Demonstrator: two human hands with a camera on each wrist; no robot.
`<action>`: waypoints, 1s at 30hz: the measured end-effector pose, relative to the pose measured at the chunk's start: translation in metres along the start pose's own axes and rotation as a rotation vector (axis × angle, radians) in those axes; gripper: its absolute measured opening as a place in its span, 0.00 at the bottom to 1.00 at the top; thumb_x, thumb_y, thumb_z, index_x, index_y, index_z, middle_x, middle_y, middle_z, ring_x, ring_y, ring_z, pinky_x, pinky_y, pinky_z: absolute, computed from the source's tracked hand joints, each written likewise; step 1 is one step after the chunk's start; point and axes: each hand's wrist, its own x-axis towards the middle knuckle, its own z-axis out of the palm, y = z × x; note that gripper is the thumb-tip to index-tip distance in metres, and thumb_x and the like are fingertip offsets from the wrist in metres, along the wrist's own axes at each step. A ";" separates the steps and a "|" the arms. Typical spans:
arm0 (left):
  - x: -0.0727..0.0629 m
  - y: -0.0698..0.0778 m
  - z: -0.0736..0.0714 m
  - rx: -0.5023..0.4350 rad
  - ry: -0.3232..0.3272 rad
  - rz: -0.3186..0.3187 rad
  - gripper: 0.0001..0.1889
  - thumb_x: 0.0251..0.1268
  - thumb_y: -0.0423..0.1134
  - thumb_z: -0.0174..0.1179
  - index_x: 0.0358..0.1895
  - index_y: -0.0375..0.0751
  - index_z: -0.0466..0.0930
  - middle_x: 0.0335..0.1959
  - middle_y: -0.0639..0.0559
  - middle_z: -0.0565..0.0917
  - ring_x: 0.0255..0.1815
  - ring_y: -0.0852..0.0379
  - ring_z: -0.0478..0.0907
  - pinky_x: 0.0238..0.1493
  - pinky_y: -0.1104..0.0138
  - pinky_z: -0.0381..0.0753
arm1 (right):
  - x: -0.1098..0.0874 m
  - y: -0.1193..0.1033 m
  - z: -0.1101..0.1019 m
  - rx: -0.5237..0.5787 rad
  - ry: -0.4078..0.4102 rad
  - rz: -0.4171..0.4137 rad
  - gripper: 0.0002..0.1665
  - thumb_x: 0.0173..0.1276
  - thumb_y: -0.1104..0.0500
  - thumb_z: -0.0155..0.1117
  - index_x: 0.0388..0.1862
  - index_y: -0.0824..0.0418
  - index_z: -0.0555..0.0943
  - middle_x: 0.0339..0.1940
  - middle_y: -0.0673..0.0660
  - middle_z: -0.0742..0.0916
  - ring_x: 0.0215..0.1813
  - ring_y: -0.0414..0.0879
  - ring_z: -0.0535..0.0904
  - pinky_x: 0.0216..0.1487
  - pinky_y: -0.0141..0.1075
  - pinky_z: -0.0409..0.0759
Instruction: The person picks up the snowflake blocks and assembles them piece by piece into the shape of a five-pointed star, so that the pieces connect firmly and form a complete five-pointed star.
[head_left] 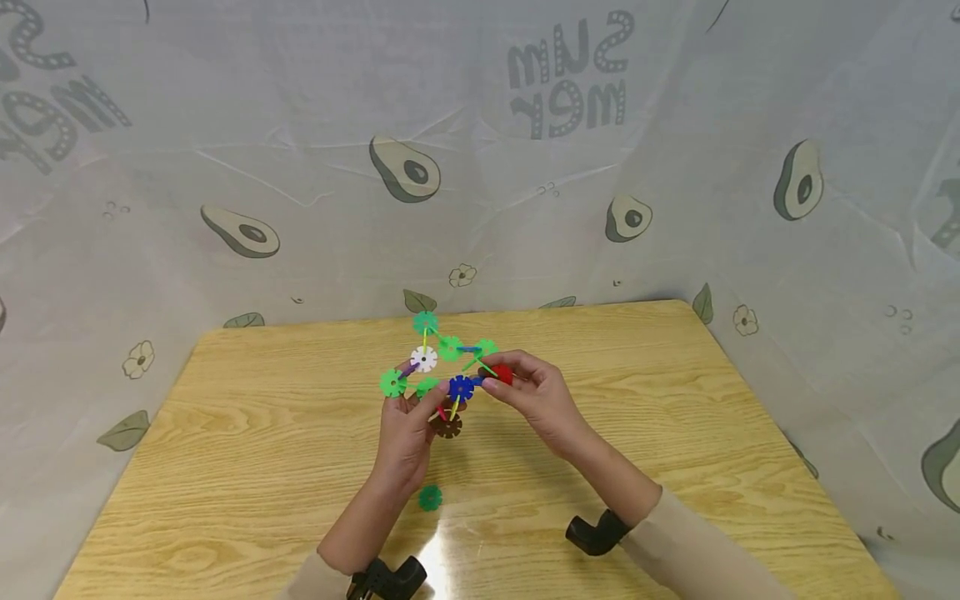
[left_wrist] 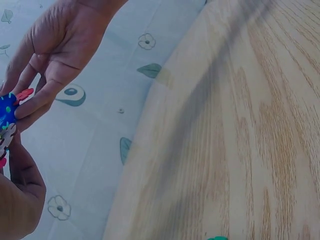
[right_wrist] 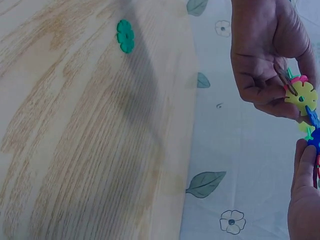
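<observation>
Above the table, both hands hold a linked structure of notched plastic discs in green, white, purple, yellow, blue, brown and red. My left hand (head_left: 408,433) grips its near left part, the thumb beside a blue disc (head_left: 461,388). A brown disc (head_left: 448,427) hangs below those fingers. On the right side my right hand (head_left: 543,404) pinches the structure by a red disc (head_left: 501,374). A white disc (head_left: 423,359) and a teal disc (head_left: 425,322) stick out at the far left. In the right wrist view, a yellow disc (right_wrist: 301,98) shows at the left hand's fingers.
One loose green disc (head_left: 431,497) lies on the wooden table (head_left: 262,467) near the left forearm. Behind the table hangs a pale cloth (head_left: 510,208) printed with avocados and leaves. Black wrist mounts (head_left: 597,533) sit on both forearms.
</observation>
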 end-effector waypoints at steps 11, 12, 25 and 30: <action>0.003 0.001 -0.004 -0.014 -0.066 -0.007 0.26 0.78 0.30 0.57 0.71 0.51 0.60 0.31 0.63 0.91 0.31 0.61 0.90 0.28 0.69 0.84 | 0.004 -0.007 -0.009 -0.092 -0.085 0.015 0.21 0.74 0.64 0.68 0.62 0.70 0.80 0.50 0.45 0.88 0.49 0.35 0.87 0.53 0.29 0.88; 0.003 0.001 -0.004 -0.014 -0.071 -0.007 0.26 0.78 0.29 0.57 0.71 0.51 0.60 0.31 0.62 0.91 0.31 0.61 0.90 0.28 0.69 0.83 | 0.005 -0.008 -0.009 -0.092 -0.091 0.023 0.21 0.74 0.64 0.68 0.62 0.70 0.80 0.50 0.45 0.88 0.50 0.35 0.87 0.54 0.29 0.88; 0.005 0.002 -0.007 -0.021 -0.100 0.015 0.25 0.77 0.27 0.57 0.67 0.53 0.62 0.35 0.62 0.90 0.34 0.63 0.88 0.38 0.68 0.89 | 0.007 -0.011 -0.008 -0.102 -0.115 0.059 0.21 0.73 0.65 0.70 0.62 0.70 0.81 0.50 0.51 0.86 0.49 0.36 0.87 0.50 0.29 0.88; 0.005 0.001 -0.005 0.001 -0.074 0.016 0.25 0.77 0.26 0.57 0.68 0.52 0.62 0.38 0.61 0.89 0.35 0.62 0.88 0.39 0.68 0.89 | 0.008 -0.008 -0.006 -0.099 -0.114 0.072 0.21 0.73 0.65 0.70 0.62 0.69 0.81 0.51 0.53 0.86 0.48 0.36 0.87 0.50 0.30 0.88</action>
